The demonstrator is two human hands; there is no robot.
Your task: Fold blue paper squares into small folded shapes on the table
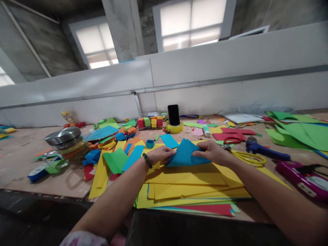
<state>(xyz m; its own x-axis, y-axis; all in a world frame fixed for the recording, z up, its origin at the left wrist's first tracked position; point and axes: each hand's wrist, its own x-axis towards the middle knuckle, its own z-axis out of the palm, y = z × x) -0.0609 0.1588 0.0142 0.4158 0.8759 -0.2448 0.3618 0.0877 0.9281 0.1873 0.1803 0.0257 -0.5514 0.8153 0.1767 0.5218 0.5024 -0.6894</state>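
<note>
A folded sheet of blue paper (pixel 188 154) is held up between both hands, over a stack of yellow paper (pixel 189 181). My left hand (pixel 162 155) pinches its left corner, thumb and fingers closed. On the opposite side, my right hand (pixel 211 152) grips the right edge, with the thumb below and fingers on top. Under the yellow sheets, edges of red, green and blue paper stick out toward me. Close to my right hand lie scissors with yellow handles (pixel 249 158). Blue paper pieces (pixel 169 140) and a green piece (pixel 116 160) lie near my left hand.
A glass jar with a metal lid (pixel 68 143) stands at left. A phone (pixel 173 115) rests upright on a yellow tape roll (pixel 175 128). At right are a blue-handled tool (pixel 268 150), a magenta device (pixel 302 179) and green paper (pixel 302 131). A white partition (pixel 217 92) runs behind.
</note>
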